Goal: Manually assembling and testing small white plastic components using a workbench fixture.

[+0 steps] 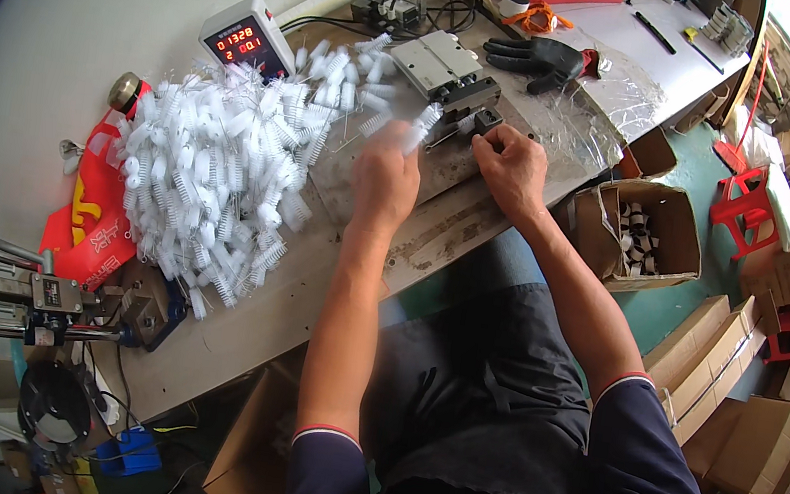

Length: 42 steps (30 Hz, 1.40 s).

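Note:
My left hand (385, 180), slightly blurred, is closed around a small white wire-stemmed brush (422, 130) whose bristles stick out past the fingers. It is over the worn board in front of a metal machine (438, 63). Just to the right, my right hand (514, 171) is closed in a pinch beside the machine's small dark block (486, 119); what its fingers hold, if anything, is hidden. A large heap of similar white brushes (208, 175) covers the table to the left, with several loose ones reaching toward the machine.
A digital counter with red figures (248, 39) stands behind the heap. A black glove (542, 63) lies beyond the machine. At left is a lever press (55, 295) beside a red bag (93, 225). On the right, an open carton (682, 249) holds curved pieces near a red stool (748, 211).

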Each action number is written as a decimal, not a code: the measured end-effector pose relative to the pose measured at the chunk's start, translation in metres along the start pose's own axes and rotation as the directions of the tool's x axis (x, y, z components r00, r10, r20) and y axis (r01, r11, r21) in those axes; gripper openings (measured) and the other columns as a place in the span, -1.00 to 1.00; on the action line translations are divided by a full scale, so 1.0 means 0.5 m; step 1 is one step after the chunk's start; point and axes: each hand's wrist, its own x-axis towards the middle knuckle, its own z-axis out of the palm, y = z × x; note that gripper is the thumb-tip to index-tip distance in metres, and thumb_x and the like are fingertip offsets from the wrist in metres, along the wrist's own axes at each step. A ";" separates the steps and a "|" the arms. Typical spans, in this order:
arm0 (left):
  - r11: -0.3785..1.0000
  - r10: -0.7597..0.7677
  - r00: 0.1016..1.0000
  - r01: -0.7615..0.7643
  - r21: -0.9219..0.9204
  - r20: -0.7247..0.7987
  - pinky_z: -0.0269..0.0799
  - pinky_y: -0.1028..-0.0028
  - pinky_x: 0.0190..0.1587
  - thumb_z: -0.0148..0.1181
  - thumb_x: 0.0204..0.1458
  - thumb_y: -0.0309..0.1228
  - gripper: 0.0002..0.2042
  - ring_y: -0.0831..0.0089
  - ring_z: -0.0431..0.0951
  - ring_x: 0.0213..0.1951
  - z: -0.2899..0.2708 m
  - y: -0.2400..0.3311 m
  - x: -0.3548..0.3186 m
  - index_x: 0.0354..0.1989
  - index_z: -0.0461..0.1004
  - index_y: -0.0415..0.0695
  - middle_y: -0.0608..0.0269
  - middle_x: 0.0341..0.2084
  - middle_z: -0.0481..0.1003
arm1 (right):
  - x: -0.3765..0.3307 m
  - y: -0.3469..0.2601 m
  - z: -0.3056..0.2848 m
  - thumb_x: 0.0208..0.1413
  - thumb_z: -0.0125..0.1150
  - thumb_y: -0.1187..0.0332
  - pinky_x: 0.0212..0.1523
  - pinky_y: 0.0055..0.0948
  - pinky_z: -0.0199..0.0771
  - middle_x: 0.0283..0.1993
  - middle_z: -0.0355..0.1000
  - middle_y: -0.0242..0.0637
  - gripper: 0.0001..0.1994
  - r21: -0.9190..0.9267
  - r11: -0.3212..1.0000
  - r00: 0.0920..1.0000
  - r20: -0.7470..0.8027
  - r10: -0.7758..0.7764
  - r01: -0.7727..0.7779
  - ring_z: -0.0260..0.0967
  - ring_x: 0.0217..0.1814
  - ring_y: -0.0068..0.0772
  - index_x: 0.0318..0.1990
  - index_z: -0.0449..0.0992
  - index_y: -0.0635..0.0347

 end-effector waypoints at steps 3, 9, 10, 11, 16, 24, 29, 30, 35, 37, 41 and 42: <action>0.995 0.082 0.996 -0.084 0.054 0.035 0.47 0.06 -0.13 0.12 0.24 -0.46 -0.88 -0.12 0.60 -0.19 0.006 0.026 0.004 -0.13 0.46 -0.22 -0.09 -0.30 0.60 | 0.002 0.008 0.001 0.05 0.35 0.17 -0.24 -0.16 0.54 -0.44 0.58 -0.09 -0.77 0.015 1.000 1.000 -0.023 0.003 -0.003 0.59 -0.34 -0.01 -0.35 0.65 0.16; 0.982 0.085 0.987 -0.106 0.156 0.139 0.48 0.04 -0.11 0.09 0.18 -0.49 -0.86 -0.06 0.55 -0.11 0.032 0.034 0.001 -0.12 0.43 -0.18 -0.02 -0.24 0.53 | 0.003 0.008 0.012 0.04 0.36 0.19 -0.26 -0.15 0.54 -0.44 0.58 -0.09 -0.79 0.032 0.999 0.999 -0.047 -0.025 0.027 0.59 -0.35 0.01 -0.35 0.66 0.14; 0.979 0.110 0.985 -0.131 0.158 0.135 0.49 0.05 -0.10 0.07 0.18 -0.51 -0.84 -0.04 0.56 -0.11 0.036 0.033 0.001 -0.08 0.41 -0.18 -0.01 -0.22 0.53 | 0.002 0.005 0.015 0.03 0.36 0.19 -0.26 -0.15 0.54 -0.44 0.58 -0.09 -0.79 0.033 0.998 0.998 -0.046 -0.046 0.048 0.59 -0.35 0.02 -0.35 0.66 0.14; 0.974 0.131 0.983 -0.152 0.170 0.126 0.51 0.06 -0.10 0.05 0.18 -0.52 -0.82 -0.03 0.56 -0.11 0.037 0.030 0.001 -0.05 0.39 -0.18 0.01 -0.21 0.53 | 0.001 0.001 0.018 0.03 0.36 0.19 -0.26 -0.15 0.54 -0.44 0.58 -0.09 -0.79 0.053 0.997 0.998 -0.030 -0.058 0.060 0.59 -0.35 0.02 -0.35 0.66 0.14; 0.902 0.240 0.961 -0.274 0.333 0.138 0.55 0.18 -0.11 -0.01 0.15 -0.57 -0.92 0.04 0.55 -0.12 0.080 0.053 -0.004 -0.20 0.32 -0.19 0.00 -0.27 0.49 | 0.010 0.034 0.009 0.04 0.34 0.23 -0.24 -0.13 0.52 -0.43 0.57 -0.04 -0.81 0.025 0.998 0.994 -0.096 -0.054 0.057 0.58 -0.33 0.05 -0.34 0.65 0.16; 0.960 -0.038 0.989 0.075 0.268 -0.142 0.50 0.11 -0.27 0.03 0.25 -0.50 -0.92 0.07 0.60 -0.34 0.017 0.006 -0.048 -0.15 0.37 -0.21 0.07 -0.37 0.56 | -0.018 0.000 0.012 0.14 0.31 0.34 -0.29 -0.16 0.52 -0.37 0.54 -0.09 -0.86 0.142 0.928 0.936 -0.124 -0.329 0.344 0.55 -0.33 0.05 -0.37 0.57 0.20; 0.777 -0.568 0.743 0.342 -0.529 -0.353 0.26 0.53 -0.56 0.01 0.38 -0.37 -0.82 0.62 0.35 -0.62 -0.048 -0.071 -0.049 -0.16 0.46 -0.22 0.32 -0.53 0.49 | -0.041 -0.074 0.088 0.13 0.24 0.38 -0.28 -0.07 0.57 -0.22 0.55 -0.17 -0.88 0.104 0.788 0.781 0.102 -0.616 0.607 0.56 -0.29 0.04 -0.18 0.55 0.13; 0.805 -0.547 0.732 0.327 -0.495 -0.406 0.24 0.53 -0.58 0.01 0.38 -0.37 -0.82 0.62 0.34 -0.62 -0.049 -0.091 -0.050 -0.16 0.47 -0.22 0.32 -0.53 0.48 | -0.037 -0.097 0.114 0.18 0.16 0.33 -0.28 -0.01 0.58 -0.16 0.55 -0.15 -0.85 0.088 0.784 0.775 0.121 -0.621 0.615 0.56 -0.30 0.09 -0.14 0.54 0.12; 0.828 -0.527 0.728 0.323 -0.458 -0.439 0.23 0.54 -0.58 0.03 0.37 -0.40 -0.84 0.63 0.32 -0.64 -0.037 -0.080 -0.040 -0.13 0.48 -0.24 0.34 -0.53 0.47 | 0.018 -0.137 0.213 0.20 0.09 0.26 -0.27 0.02 0.60 -0.25 0.58 -0.01 -0.81 -0.113 0.834 0.821 0.292 -0.491 0.540 0.60 -0.28 0.13 -0.25 0.59 0.12; 0.756 -0.609 0.699 0.368 -0.541 -0.376 0.33 0.44 -0.47 0.02 0.34 -0.40 -0.81 0.51 0.41 -0.57 -0.040 -0.057 -0.040 -0.18 0.48 -0.28 0.27 -0.53 0.50 | 0.033 -0.140 0.235 0.17 0.11 0.26 -0.27 0.00 0.61 -0.29 0.58 0.02 -0.81 -0.163 0.842 0.846 0.255 -0.467 0.514 0.62 -0.28 0.11 -0.32 0.59 0.15; 0.772 -0.593 0.702 0.356 -0.527 -0.394 0.32 0.44 -0.49 0.02 0.35 -0.39 -0.81 0.52 0.40 -0.59 -0.061 -0.052 -0.038 -0.17 0.47 -0.27 0.29 -0.54 0.50 | 0.030 -0.149 0.235 0.14 0.12 0.29 -0.27 -0.01 0.62 -0.30 0.57 0.08 -0.81 -0.242 0.819 0.849 0.248 -0.466 0.520 0.61 -0.30 0.12 -0.34 0.58 0.20; 0.770 -0.597 0.697 0.356 -0.530 -0.398 0.32 0.44 -0.49 0.02 0.35 -0.39 -0.81 0.52 0.40 -0.59 -0.067 -0.053 -0.039 -0.17 0.47 -0.27 0.29 -0.54 0.50 | 0.026 -0.150 0.229 0.11 0.11 0.35 -0.23 0.00 0.61 -0.31 0.56 0.11 -0.84 -0.251 0.816 0.848 0.268 -0.458 0.520 0.61 -0.26 0.12 -0.32 0.57 0.22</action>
